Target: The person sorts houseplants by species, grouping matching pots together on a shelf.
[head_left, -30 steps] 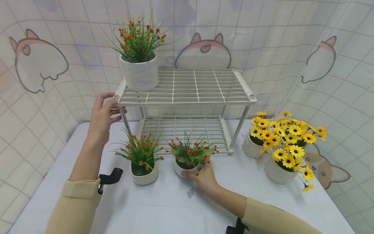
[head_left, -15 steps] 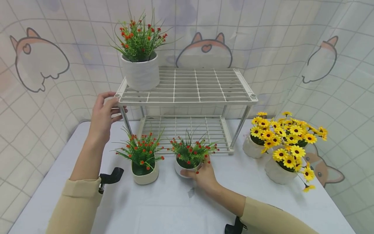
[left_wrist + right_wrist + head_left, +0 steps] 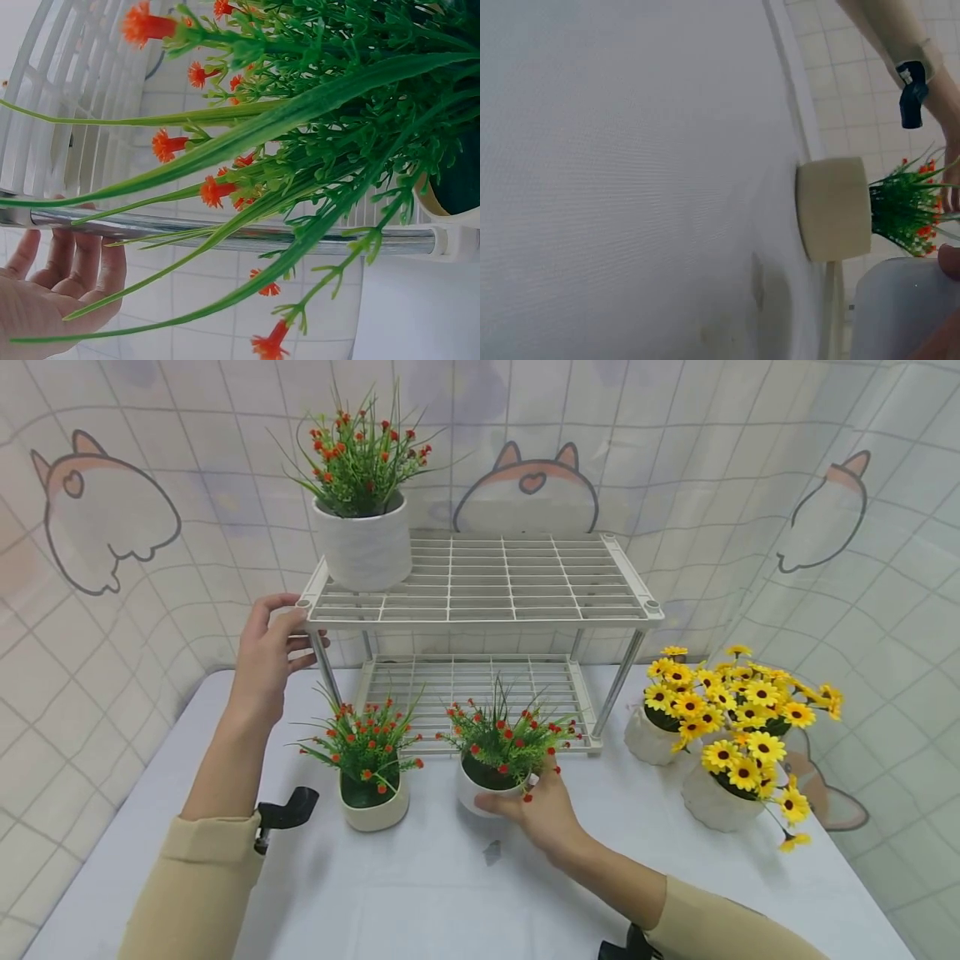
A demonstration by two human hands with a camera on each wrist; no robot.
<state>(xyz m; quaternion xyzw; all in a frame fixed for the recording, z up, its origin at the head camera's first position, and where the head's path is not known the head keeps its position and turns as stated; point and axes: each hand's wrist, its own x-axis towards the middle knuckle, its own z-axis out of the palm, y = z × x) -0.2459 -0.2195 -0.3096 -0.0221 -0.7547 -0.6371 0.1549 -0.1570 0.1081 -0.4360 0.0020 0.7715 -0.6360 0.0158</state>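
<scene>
In the lower middle of the head view we see the right hand (image 3: 543,814) curled around a small white pot (image 3: 480,792) of red-flowered greenery, thumb on its near side and fingers round its right flank. The pot sits in front of the rack's lower shelf (image 3: 468,689); we cannot tell whether its base touches the bench (image 3: 450,893). In the right wrist view the same pot (image 3: 900,307) fills the lower right corner, with a fingertip at its edge.

At the left of the frame the left hand (image 3: 266,656) grips the front left corner of the white two-tier rack (image 3: 480,610), fingers wrapped over the top shelf's edge beside the metal leg (image 3: 324,668). The left wrist view shows those fingers (image 3: 71,262) curled behind the chrome leg (image 3: 225,232).

Just left of the held pot, near it but apart, stands a cream pot (image 3: 373,806) with the same red flowers. A larger white pot (image 3: 362,552) of red flowers stands on the left end of the top shelf. At the right of the frame two white pots of yellow daisies (image 3: 731,718) stand close together on the bench.
</scene>
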